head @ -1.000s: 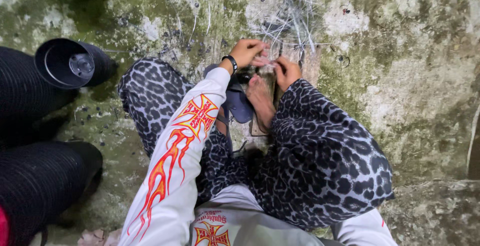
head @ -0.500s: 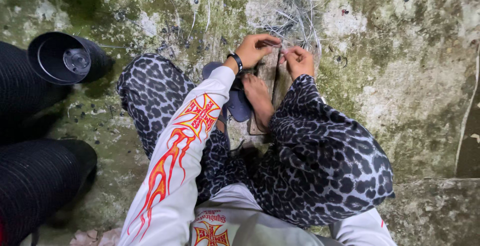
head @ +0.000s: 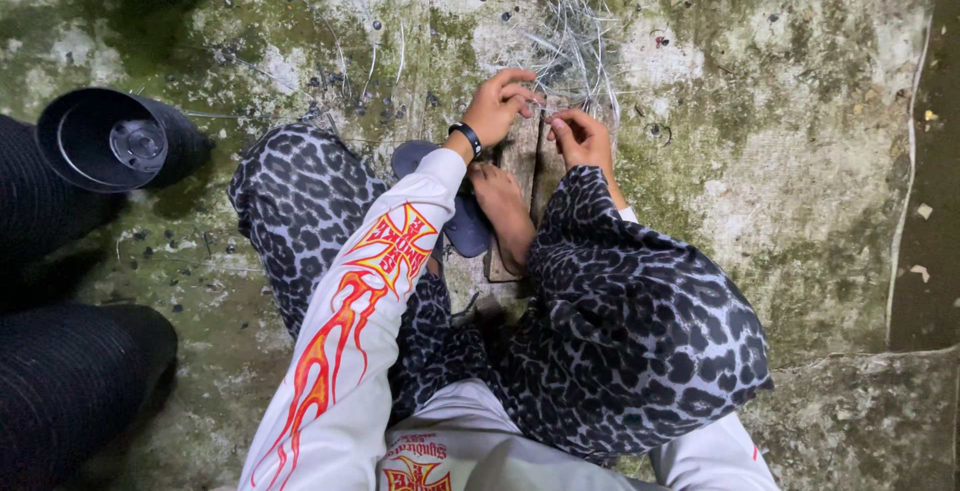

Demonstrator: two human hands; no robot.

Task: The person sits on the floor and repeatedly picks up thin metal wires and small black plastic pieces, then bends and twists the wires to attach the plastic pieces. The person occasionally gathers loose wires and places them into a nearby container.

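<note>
I sit on a mossy concrete floor in leopard-print trousers and a white sleeve with a flame print. My left hand, with a black wristband, curls its fingertips on thin grey wire strands that lie in a loose heap just beyond it. My right hand pinches a strand close beside it, a few centimetres to the right. Both hands hover over a small wooden board. My bare foot rests on that board, next to a dark sandal.
A black plastic pot lies on its side at the left. Dark ribbed rolls fill the lower left. Small dark bits and stray strands are scattered over the floor. A crack line runs along the right.
Both hands stay at the strands over the board, shifting only slightly. The left hand's fingers have curled further toward the right hand.
</note>
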